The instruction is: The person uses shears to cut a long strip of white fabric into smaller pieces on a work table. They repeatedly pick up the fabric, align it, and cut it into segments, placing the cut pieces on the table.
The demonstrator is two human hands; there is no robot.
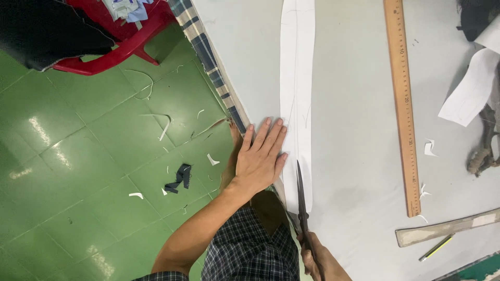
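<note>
The long white paper strip [297, 78] lies on the pale surface [354, 104], left of the wooden ruler [402, 104]. It looks thin and floppy. The left hand [260, 156] presses flat and open beside it; the right hand [317, 260] grips scissors [302, 203] cutting its near end.

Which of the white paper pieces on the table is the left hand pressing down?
The long narrow paper strip running up the table, beside the scissors; the left hand lies flat at its edge. The other paper pieces lie beyond the wooden ruler, untouched.
</note>
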